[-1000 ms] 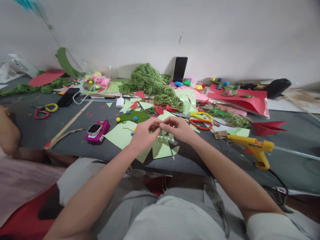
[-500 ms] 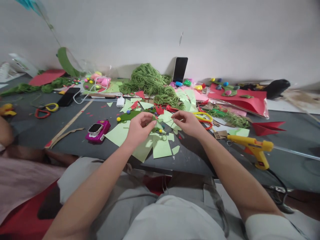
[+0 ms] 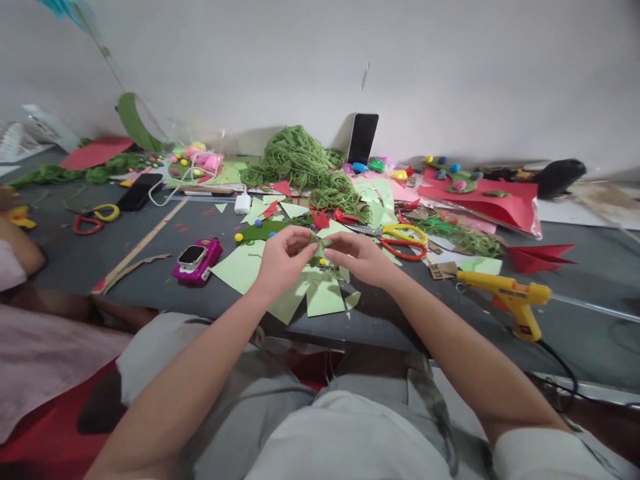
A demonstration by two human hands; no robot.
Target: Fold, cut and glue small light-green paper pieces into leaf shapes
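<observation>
My left hand (image 3: 284, 259) and my right hand (image 3: 361, 257) meet over the middle of the grey table (image 3: 75, 257). Both pinch a small green piece (image 3: 320, 243) between their fingertips; it looks like green yarn or paper, too small to name for sure. Under the hands lie light green paper scraps (image 3: 323, 297) and a dark green felt shape (image 3: 267, 230) with small coloured pom-poms. Yellow and red scissors (image 3: 405, 238) lie just right of my right hand.
A yellow glue gun (image 3: 510, 297) with its cable lies at the right. A pile of green yarn (image 3: 297, 160) and a phone (image 3: 363, 138) stand by the wall. Red paper (image 3: 480, 193) lies at back right, a pink toy (image 3: 197, 261) at left. Another person's arm (image 3: 20, 250) is at far left.
My hands drew apart half a second ago and have now come back together, fingertips meeting on the small green piece. The person at the left has drawn their arm back.
</observation>
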